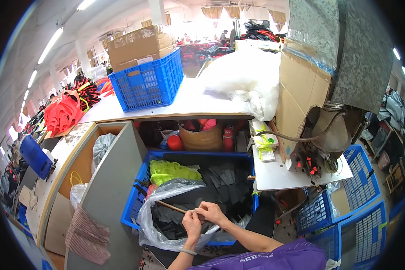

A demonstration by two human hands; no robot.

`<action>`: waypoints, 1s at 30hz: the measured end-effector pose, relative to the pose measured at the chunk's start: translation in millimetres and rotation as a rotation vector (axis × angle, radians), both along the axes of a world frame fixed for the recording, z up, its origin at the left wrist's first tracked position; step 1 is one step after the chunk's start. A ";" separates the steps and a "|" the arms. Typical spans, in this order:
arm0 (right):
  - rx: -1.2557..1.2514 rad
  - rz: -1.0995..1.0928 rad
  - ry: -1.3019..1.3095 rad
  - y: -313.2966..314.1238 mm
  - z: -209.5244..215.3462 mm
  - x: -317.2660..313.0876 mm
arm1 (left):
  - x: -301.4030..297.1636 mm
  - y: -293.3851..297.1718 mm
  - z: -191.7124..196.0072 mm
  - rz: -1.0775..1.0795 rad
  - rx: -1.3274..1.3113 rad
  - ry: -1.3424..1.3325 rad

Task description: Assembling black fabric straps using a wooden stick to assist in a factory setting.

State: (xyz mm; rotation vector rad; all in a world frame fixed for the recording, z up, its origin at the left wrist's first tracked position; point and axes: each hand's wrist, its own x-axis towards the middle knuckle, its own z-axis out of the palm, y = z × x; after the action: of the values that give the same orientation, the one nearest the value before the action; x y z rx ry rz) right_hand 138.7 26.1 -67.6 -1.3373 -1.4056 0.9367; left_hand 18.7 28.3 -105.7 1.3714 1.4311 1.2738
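Observation:
My left hand (192,223) and my right hand (213,213) meet over a blue crate (129,203), their closed fingers almost touching. A thin brown stick (170,206) slants up to the left from the left hand's pinch. The right hand's fingertips are pinched near the stick's lower end, and what they grip is hidden. Below them, a clear plastic bag (146,224) lies opened out in the crate, with dark flat strips in it. More black strips (225,182) fill the crate's right side. A lime-green bundle (172,171) lies at its back left.
A grey panel (103,189) stands left of the crate, a striped cloth (87,236) hanging on it. Behind, a white table (198,101) carries a blue crate (144,83) with a cardboard box. A small white shelf with a metal machine (330,135) juts out at right, above more blue crates.

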 end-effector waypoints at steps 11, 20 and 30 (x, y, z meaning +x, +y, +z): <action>0.296 -0.171 -0.088 16.6 8.5 7.4 | 32.4 25.8 33.7 0.113 -0.012 -0.445; 0.115 -0.198 0.222 16.1 19.9 -3.1 | 28.3 17.9 47.0 0.075 0.213 -0.304; 0.054 -0.237 0.851 18.8 42.1 -16.5 | 14.4 17.6 63.9 -0.182 -0.233 -1.012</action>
State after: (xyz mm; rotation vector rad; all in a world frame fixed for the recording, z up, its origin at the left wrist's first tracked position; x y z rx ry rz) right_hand 122.2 44.9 -25.6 -0.8613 -0.5991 1.1078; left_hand 33.0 45.9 -41.8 0.5107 0.6870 1.3250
